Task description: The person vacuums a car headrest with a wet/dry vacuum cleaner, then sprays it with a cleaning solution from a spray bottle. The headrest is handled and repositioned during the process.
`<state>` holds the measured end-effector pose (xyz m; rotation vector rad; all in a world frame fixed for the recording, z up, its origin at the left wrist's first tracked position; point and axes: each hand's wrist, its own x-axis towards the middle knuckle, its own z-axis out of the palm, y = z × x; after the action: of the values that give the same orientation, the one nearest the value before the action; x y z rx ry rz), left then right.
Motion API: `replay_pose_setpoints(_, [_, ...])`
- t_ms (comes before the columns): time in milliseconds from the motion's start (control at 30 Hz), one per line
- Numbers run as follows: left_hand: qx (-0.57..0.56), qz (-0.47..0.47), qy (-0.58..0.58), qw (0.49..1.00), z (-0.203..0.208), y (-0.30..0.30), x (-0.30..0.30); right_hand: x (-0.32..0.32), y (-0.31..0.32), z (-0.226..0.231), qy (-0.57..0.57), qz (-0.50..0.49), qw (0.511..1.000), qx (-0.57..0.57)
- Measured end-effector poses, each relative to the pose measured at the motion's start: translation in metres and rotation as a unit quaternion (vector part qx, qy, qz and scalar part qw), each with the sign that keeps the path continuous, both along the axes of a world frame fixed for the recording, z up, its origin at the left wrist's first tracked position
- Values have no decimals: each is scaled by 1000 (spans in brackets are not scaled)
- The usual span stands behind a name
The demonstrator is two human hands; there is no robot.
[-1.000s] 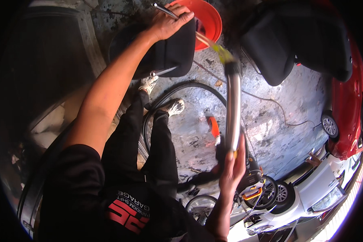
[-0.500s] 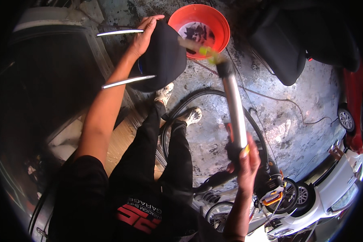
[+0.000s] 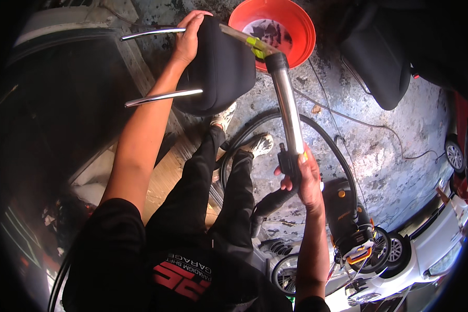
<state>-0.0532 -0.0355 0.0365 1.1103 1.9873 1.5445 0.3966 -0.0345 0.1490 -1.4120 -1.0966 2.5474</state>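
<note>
The black padded headrest [image 3: 221,73] is gripped at its far end by the left hand [image 3: 188,44]. The straight silver metal tube [image 3: 287,101], its long axis aimed away and slightly left, is clasped at its near end by the right hand [image 3: 309,179], well apart. Its clear, yellow-green-banded nozzle [image 3: 253,42] is held at the headrest's far right edge, nearer the left hand; contact cannot be told.

Gap between headrest [image 3: 226,73] and tube [image 3: 288,104]; nozzle [image 3: 255,43] bars far end.
</note>
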Motion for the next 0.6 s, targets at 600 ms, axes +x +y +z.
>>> replay_pose_setpoints(600, [-26, -126, 127, 984, -61, 15, -86, 36, -89, 15, -48, -67, 996, -39])
